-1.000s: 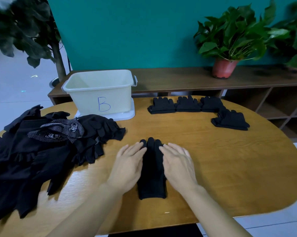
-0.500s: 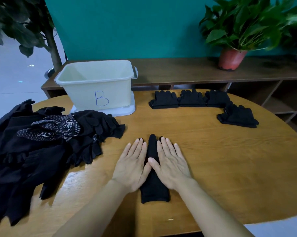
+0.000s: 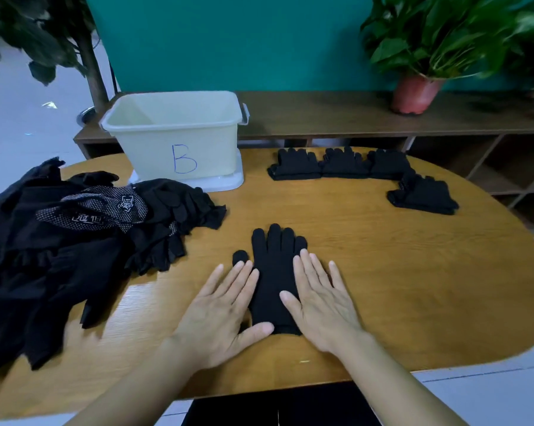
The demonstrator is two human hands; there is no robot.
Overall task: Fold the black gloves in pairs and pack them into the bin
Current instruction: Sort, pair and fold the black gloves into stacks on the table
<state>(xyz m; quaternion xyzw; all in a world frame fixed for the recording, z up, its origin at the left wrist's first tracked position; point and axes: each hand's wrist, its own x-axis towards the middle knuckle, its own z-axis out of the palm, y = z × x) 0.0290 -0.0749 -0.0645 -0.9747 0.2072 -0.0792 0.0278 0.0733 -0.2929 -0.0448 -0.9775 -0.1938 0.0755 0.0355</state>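
At the far left of the table (image 3: 397, 287) lies a loose pile of black gloves (image 3: 75, 247), some with white-dotted palms and printed marks, spilling toward the table's near edge. Behind the pile's right end stands the cream bin (image 3: 210, 139), marked with a blue "B", set on a white tray (image 3: 228, 182). What shows of its inside looks bare, though the bottom is hidden.

Near the front middle, the left hand (image 3: 219, 313) lies palm down with straight, slightly spread fingers. It grips nothing. Its fingertips reach the left edge of a black glove (image 3: 273, 269) and its thumb touches the cuff end. The forearm runs in from the lower left.

The black glove is spread flat between the two hands, fingers pointing away from the person and thumb sticking out to the left. It may be two gloves stacked as one; the view does not settle that.

The right hand (image 3: 324, 305) mirrors the left: flat, fingers extended and a little apart. Its thumb and first fingers rest on the glove's right side, the others on the wood. Its forearm comes from the lower right.

Farther back on the right, three folded pairs (image 3: 339, 166) sit touching in a row. A fourth folded pair (image 3: 422, 196) lies just in front of the row's right end. Behind the table, a potted plant (image 3: 413, 93) stands on a low wooden shelf (image 3: 321, 118).
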